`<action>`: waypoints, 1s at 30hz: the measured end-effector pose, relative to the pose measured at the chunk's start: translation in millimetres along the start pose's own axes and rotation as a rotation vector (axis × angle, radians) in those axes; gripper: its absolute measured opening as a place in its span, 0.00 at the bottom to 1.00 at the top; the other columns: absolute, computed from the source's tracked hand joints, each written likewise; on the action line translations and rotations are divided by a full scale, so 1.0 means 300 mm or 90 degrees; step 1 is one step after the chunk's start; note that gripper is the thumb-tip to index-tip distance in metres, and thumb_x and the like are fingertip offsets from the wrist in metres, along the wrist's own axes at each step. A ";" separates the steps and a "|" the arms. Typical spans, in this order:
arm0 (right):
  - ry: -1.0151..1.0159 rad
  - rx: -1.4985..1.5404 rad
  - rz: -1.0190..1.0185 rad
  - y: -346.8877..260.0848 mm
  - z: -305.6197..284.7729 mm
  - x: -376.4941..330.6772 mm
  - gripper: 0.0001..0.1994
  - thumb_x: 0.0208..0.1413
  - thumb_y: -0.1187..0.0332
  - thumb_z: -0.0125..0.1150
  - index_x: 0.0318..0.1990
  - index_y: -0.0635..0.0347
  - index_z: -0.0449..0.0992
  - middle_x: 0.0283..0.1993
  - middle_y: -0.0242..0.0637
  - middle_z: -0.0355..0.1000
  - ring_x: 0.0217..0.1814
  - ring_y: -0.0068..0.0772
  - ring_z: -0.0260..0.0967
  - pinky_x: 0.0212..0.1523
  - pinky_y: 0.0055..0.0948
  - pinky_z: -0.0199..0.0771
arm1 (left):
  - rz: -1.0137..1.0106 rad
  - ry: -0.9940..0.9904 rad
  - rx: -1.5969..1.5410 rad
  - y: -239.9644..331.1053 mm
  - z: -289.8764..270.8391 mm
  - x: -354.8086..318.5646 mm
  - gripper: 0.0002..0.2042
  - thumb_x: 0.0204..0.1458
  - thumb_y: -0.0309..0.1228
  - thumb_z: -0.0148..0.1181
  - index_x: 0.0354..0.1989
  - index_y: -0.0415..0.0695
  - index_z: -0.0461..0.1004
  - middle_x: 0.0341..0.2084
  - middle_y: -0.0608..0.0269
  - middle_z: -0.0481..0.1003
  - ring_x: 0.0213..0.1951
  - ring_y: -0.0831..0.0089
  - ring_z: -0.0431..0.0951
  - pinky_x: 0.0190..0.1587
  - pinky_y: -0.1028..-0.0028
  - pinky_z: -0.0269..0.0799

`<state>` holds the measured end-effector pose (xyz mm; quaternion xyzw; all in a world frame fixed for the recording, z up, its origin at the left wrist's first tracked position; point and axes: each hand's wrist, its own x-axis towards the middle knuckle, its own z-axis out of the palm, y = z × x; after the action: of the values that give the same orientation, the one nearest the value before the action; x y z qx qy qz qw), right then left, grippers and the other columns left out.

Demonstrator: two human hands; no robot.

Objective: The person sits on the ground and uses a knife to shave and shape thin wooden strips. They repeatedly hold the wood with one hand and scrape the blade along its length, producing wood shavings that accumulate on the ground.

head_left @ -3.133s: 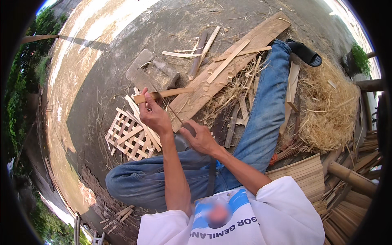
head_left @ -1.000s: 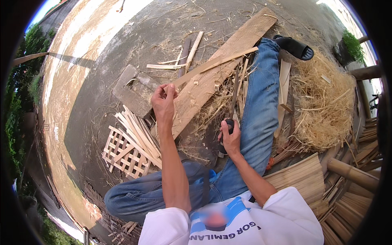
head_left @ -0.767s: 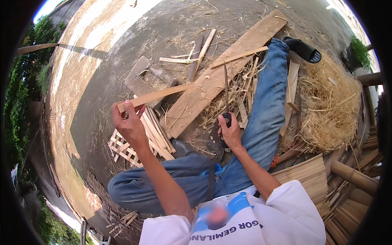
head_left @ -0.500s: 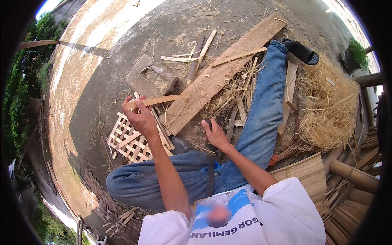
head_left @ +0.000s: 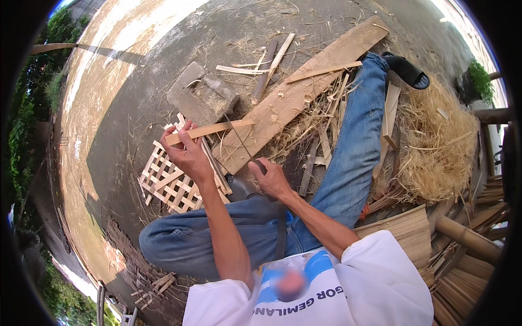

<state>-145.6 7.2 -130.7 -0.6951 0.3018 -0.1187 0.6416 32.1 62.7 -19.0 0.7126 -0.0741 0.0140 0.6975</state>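
Observation:
My left hand (head_left: pixel 189 155) pinches one end of a flat bamboo strip (head_left: pixel 217 130), which points right over the wooden plank (head_left: pixel 302 89). My right hand (head_left: pixel 270 179) is closed round the dark handle of a knife (head_left: pixel 240 140). Its long thin blade runs up and left, crossing the strip near its free end; whether it touches cannot be made out. Below my left hand lies a woven bamboo lattice (head_left: pixel 168 182) with loose strips along its right side.
A concrete block (head_left: pixel 190 92) sits beyond my left hand. Bamboo strips and shavings (head_left: pixel 312 127) lie between plank and my outstretched right leg. A heap of fine shavings (head_left: pixel 440 146) is at the right. Bamboo poles (head_left: pixel 467 236) and slats crowd the lower right.
My right hand has moved left and slightly up, and the knife blade now shows across the strip. My left hand keeps its hold almost in place.

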 end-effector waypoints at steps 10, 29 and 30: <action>0.015 0.065 0.209 0.080 -0.042 0.021 0.27 0.66 0.46 0.56 0.40 0.69 0.76 0.22 0.43 0.73 0.19 0.34 0.73 0.24 0.36 0.73 | -0.035 -0.017 0.008 0.017 0.012 -0.008 0.08 0.71 0.30 0.45 0.54 0.45 0.60 0.46 0.52 0.79 0.50 0.65 0.81 0.50 0.63 0.81; 0.093 0.132 0.229 0.130 -0.078 0.048 0.25 0.68 0.45 0.53 0.42 0.63 0.75 0.24 0.37 0.74 0.20 0.32 0.76 0.24 0.31 0.76 | -0.007 0.019 0.081 -0.042 0.043 -0.016 0.14 0.66 0.30 0.58 0.56 0.38 0.77 0.41 0.56 0.79 0.39 0.72 0.81 0.41 0.71 0.84; 0.070 0.109 0.187 0.119 -0.069 0.043 0.25 0.67 0.45 0.54 0.43 0.62 0.75 0.24 0.38 0.74 0.20 0.33 0.76 0.24 0.33 0.77 | -0.012 0.025 0.086 -0.049 0.049 -0.020 0.15 0.66 0.31 0.58 0.58 0.39 0.76 0.41 0.56 0.79 0.39 0.72 0.81 0.41 0.71 0.84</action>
<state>-156.4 -16.7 -165.0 -0.5788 0.4239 -0.0866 0.6912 26.7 48.8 -34.8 0.7583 -0.0530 0.0264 0.6492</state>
